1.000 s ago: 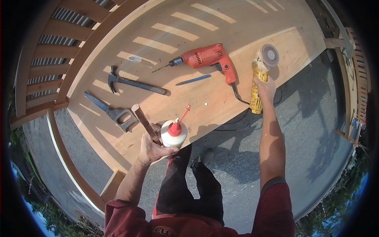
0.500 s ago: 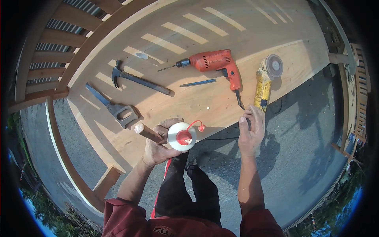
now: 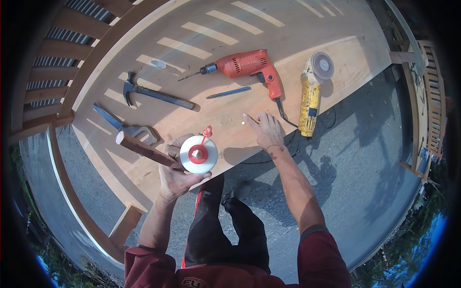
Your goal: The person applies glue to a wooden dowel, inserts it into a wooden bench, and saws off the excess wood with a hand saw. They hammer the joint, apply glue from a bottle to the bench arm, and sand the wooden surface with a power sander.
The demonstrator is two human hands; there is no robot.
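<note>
My left hand [image 3: 176, 180] is closed around a white squeeze bottle [image 3: 199, 154] with a red nozzle, whose small red cap hangs on a strap. Held in the same hand is a short reddish-brown wooden stick [image 3: 146, 151] pointing up and left. My right hand [image 3: 268, 132] reaches over the near edge of the wooden board [image 3: 230, 115], fingers apart and holding nothing. Its index fingertip is close to a small whitish spot [image 3: 243, 123] on the board; whether it touches the surface I cannot tell. A blue pencil-shaped tool [image 3: 228, 92] lies just beyond.
On the board lie a red corded drill [image 3: 244, 64] with its bit fitted, a yellow angle grinder [image 3: 309, 101], a claw hammer [image 3: 161, 97] and a handsaw [image 3: 109, 117] partly behind the stick. Slatted wooden rails [image 3: 53, 73] rise at the left. Concrete floor [image 3: 355, 187] lies below.
My right hand has moved left and forward from beside the grinder to the whitish spot. My left hand with the bottle and stick has shifted left and slightly forward; the bottle has turned.
</note>
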